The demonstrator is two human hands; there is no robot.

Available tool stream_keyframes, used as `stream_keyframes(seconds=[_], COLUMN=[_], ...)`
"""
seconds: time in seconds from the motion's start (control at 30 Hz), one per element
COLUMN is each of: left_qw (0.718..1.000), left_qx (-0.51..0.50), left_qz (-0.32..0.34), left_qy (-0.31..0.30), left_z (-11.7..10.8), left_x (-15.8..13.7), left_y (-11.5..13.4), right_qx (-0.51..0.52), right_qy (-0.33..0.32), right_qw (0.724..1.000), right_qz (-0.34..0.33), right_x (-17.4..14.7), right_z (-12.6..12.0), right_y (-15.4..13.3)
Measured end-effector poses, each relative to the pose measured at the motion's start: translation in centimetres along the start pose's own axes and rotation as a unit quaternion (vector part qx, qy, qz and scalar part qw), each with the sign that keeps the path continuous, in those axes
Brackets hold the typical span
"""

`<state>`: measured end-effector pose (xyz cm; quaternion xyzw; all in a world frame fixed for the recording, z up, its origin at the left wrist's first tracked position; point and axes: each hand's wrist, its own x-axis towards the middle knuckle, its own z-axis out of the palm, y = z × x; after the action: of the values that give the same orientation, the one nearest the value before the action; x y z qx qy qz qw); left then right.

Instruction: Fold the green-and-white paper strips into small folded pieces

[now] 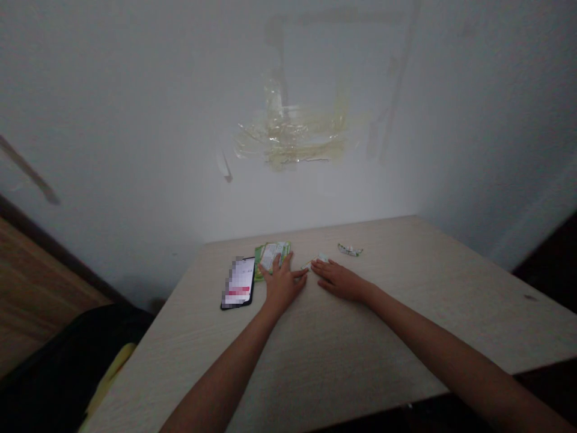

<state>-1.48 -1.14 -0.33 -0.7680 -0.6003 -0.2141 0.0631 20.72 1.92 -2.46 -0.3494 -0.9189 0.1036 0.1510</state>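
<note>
My left hand (285, 285) lies with its fingers spread, some of them over the lower right part of a few flat green-and-white packets (271, 254). Its thumb points right, toward a small flat white-and-green piece (323, 257), and I cannot tell whether it touches that piece. Across the lower right of this piece rest the stretched fingers of my right hand (341, 281), which partly cover it. Left of the packets, a phone (238, 282) with a lit, partly blurred screen lies face up. Beyond my right hand is a crumpled white-and-green scrap (350, 249).
The pale wooden table (360, 355) meets a grey wall (180, 150) at its back edge. Shiny clear tape (293, 135) is stuck to the wall. Dark fabric (85, 343) with a yellow item (110, 376) sits beside the table on the left.
</note>
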Motion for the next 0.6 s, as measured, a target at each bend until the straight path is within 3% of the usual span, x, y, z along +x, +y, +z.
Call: stream_keyframes(seconds=[0.17, 0.6], left_qw=[1.0, 0.998], left_qx=[0.003, 0.012], left_qz=[0.027, 0.054], left_qy=[0.015, 0.039], left_z=[-0.93, -0.35], left_x=[-0.05, -0.06], left_y=[-0.01, -0.05], right_qx=[0.004, 0.01], right_qy=[-0.007, -0.002], right_qw=[1.0, 1.0], right_qz=[0.003, -0.001], right_x=[0.0, 0.0], right_z=[0.06, -0.03], right_y=[0.14, 0.17])
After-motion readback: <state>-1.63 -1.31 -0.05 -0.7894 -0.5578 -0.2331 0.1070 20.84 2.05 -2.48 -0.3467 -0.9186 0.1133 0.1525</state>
